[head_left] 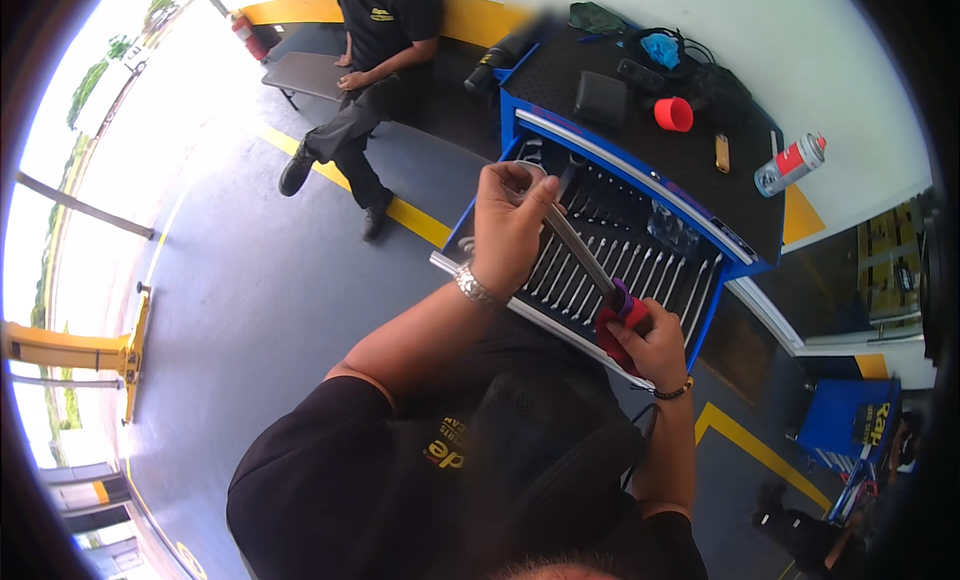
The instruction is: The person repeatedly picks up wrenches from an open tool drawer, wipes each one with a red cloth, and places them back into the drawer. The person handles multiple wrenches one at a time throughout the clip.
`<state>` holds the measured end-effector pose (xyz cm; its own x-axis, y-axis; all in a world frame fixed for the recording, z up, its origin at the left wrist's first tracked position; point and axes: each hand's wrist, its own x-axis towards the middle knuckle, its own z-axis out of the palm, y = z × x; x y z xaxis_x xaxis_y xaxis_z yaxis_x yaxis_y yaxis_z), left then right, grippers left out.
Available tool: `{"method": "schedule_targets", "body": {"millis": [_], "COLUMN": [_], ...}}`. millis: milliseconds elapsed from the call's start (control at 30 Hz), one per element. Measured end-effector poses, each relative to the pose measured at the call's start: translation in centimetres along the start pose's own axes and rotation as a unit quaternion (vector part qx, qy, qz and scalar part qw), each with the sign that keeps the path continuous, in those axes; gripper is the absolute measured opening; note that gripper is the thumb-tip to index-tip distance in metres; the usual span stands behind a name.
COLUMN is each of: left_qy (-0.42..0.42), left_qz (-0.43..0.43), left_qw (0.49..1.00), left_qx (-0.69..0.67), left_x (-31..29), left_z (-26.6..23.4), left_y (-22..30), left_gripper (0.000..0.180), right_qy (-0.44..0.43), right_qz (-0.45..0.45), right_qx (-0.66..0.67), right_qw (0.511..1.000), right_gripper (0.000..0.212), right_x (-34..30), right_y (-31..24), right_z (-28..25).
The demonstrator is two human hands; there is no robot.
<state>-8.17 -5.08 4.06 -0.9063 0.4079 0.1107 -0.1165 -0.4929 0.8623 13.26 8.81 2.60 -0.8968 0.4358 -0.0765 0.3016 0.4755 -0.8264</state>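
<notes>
A large steel wrench (580, 248) slants over an open drawer (716, 315) of a blue tool cabinet. Its upper end is in my left hand (510, 225), with the fingers closed around the wrench head and partly covering it. My right hand (655, 348) grips a red cloth (612, 342) with a purple edge, wrapped about the wrench's lower end, which it hides. Below both hands, several combination wrenches (648, 273) lie in rows on the dark drawer lining. A clear plastic bag (672, 230) rests among them.
On the black cabinet top (560, 80) are a black case (600, 100), a red ring-shaped piece (673, 114), a blue glove (660, 50) and a spray can (790, 165). A person (385, 70) sits on a bench (300, 75). Another blue cabinet (845, 410) stands at right.
</notes>
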Motion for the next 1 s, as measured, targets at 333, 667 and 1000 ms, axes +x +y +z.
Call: {"method": "schedule_targets", "body": {"millis": [333, 667, 1000], "left_qy": [-0.071, -0.016, -0.143], "left_qz": [-0.008, -0.094, -0.118], "left_qw": [0.990, 0.972, 0.979], "left_qx": [-0.119, -0.213, -0.079], "left_x": [-0.2, 0.4, -0.8], "left_z": [-1.1, -1.6, 1.0], "left_y": [-0.9, -0.2, -2.7], "left_gripper": [0.028, 0.019, 0.026], "right_qy": [0.223, 0.347, 0.039], "right_qz": [-0.073, -0.132, 0.037], "right_qx": [0.481, 0.538, 0.376], "right_qw": [0.845, 0.757, 0.925], "right_gripper": [0.033, 0.048, 0.040], "right_x": [-3.1, -4.0, -6.6], "right_y": [1.0, 2.6, 5.1], "right_z": [-0.4, -3.9, -1.7]}}
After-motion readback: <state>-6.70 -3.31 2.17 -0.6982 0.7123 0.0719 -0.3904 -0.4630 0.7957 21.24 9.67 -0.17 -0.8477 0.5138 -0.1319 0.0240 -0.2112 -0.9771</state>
